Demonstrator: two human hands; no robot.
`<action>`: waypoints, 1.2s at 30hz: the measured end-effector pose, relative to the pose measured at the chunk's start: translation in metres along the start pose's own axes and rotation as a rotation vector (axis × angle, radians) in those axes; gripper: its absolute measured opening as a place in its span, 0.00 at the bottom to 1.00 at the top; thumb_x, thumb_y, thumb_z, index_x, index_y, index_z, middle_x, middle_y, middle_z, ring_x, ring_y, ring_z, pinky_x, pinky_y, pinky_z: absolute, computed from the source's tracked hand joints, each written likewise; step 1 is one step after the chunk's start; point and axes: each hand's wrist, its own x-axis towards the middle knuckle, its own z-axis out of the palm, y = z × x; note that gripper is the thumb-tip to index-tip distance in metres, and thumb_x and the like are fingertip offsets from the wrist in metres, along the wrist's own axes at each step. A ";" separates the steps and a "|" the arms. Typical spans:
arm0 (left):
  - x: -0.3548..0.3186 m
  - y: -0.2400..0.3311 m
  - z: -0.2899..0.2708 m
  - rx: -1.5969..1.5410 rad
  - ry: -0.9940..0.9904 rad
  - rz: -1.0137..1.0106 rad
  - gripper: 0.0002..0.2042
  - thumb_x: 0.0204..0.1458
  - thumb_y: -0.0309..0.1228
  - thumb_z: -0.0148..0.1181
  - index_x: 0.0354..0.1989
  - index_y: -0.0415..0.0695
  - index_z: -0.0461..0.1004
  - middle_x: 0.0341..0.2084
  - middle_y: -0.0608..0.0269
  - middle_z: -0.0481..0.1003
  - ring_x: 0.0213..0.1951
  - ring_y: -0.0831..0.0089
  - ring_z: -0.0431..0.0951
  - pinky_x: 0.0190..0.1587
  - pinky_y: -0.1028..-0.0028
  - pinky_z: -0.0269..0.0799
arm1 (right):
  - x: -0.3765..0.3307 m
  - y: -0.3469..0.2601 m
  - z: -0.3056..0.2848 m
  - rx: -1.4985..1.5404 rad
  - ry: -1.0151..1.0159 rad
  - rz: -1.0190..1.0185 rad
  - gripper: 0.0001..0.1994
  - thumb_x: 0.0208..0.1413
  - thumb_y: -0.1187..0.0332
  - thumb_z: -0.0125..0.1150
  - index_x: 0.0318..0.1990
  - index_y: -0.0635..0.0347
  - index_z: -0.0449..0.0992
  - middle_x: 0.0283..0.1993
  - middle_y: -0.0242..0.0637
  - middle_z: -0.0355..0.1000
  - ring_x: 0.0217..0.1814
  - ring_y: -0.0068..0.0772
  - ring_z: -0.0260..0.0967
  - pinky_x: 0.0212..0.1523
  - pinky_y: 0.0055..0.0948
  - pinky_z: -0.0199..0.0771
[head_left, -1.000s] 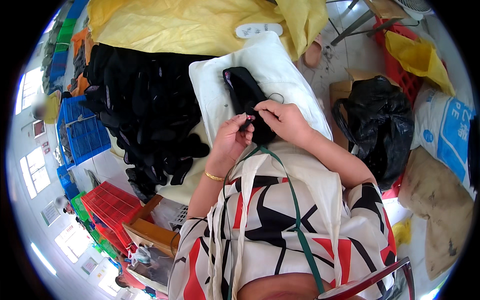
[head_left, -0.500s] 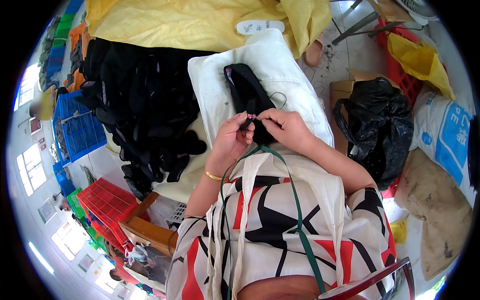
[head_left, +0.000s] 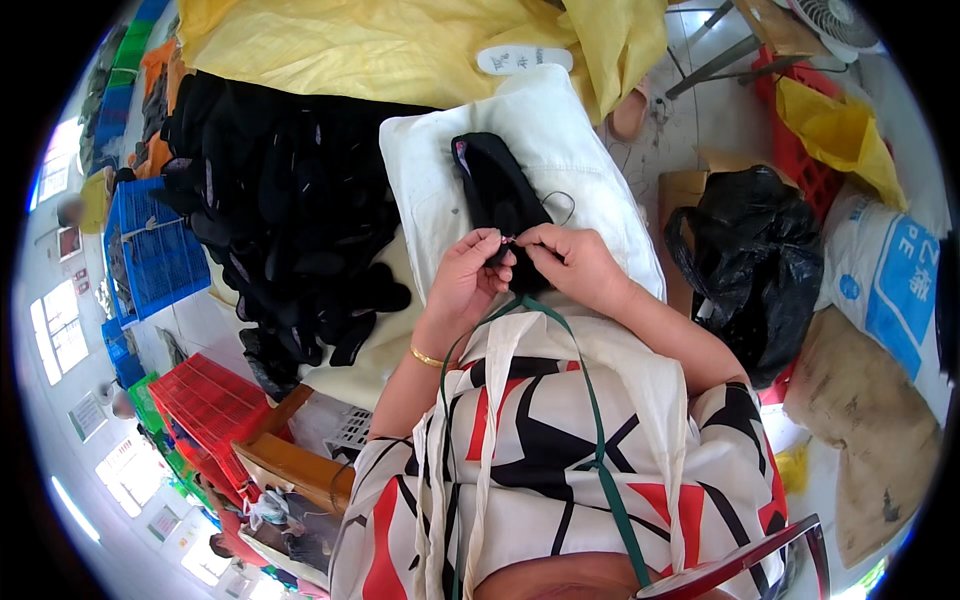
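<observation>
Nearest, red-framed glasses (head_left: 745, 560) at bottom edge, then the person's patterned top (head_left: 540, 445) in white/black/red, w/ a green cord (head_left: 597, 430) hanging over it & a pale apron (head_left: 640, 365) above. L hand (head_left: 470, 268), gold bracelet (head_left: 428, 357) on wrist, has thumb & fingers pinched narrow on a small bit of the black fabric piece (head_left: 493, 180), pinkish spot showing at the fingertips. R hand (head_left: 578, 262) just beside it, thumb & index nearly together at the same spot; can't tell what's btwn them, too small. Black piece lies lengthwise on a white cushion (head_left: 600, 195), near end under/btwn the hands, far end pointing away; thin dark loop (head_left: 560, 206) on the cushion by R hand. Left of cushion, big black pile (head_left: 285, 195) of similar-looking pcs; right, a black plastic bag (head_left: 755, 270) in front of a cardboard box (head_left: 682, 195), w/ a brown sack (head_left: 870, 430) & white-blue sack (head_left: 880, 275) further right. Past the cushion, yellow sheet (head_left: 340, 50) w/ a white sole-shaped pc (head_left: 524, 60) on it. Further off, red crate (head_left: 210, 395) & blue crate (head_left: 160, 255) on left, fan (head_left: 835, 22) top right
</observation>
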 end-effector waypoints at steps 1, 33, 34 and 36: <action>-0.001 -0.001 0.003 0.016 0.027 0.011 0.07 0.61 0.32 0.57 0.42 0.42 0.74 0.26 0.61 0.78 0.22 0.76 0.76 0.24 0.80 0.73 | 0.000 -0.001 0.000 0.014 0.001 -0.003 0.05 0.59 0.72 0.58 0.40 0.60 0.78 0.26 0.41 0.75 0.23 0.32 0.73 0.28 0.28 0.72; -0.006 -0.007 0.012 0.239 0.063 0.147 0.08 0.53 0.26 0.68 0.38 0.39 0.76 0.28 0.62 0.78 0.24 0.79 0.77 0.28 0.80 0.75 | 0.000 0.009 -0.015 0.215 -0.298 0.253 0.08 0.64 0.77 0.53 0.48 0.62 0.73 0.29 0.20 0.67 0.31 0.09 0.59 0.31 0.14 0.61; -0.006 -0.008 0.012 0.240 0.061 0.162 0.08 0.52 0.26 0.68 0.38 0.39 0.76 0.28 0.62 0.78 0.25 0.79 0.76 0.27 0.80 0.75 | 0.000 0.010 -0.015 0.195 -0.316 0.258 0.08 0.64 0.77 0.52 0.49 0.62 0.73 0.29 0.20 0.67 0.30 0.08 0.58 0.30 0.14 0.60; -0.004 -0.010 0.011 0.241 0.059 0.192 0.08 0.52 0.26 0.68 0.38 0.39 0.76 0.27 0.62 0.78 0.25 0.80 0.76 0.26 0.81 0.74 | 0.001 0.004 -0.016 0.274 -0.306 0.356 0.08 0.64 0.77 0.53 0.48 0.62 0.73 0.27 0.20 0.66 0.28 0.09 0.58 0.28 0.14 0.60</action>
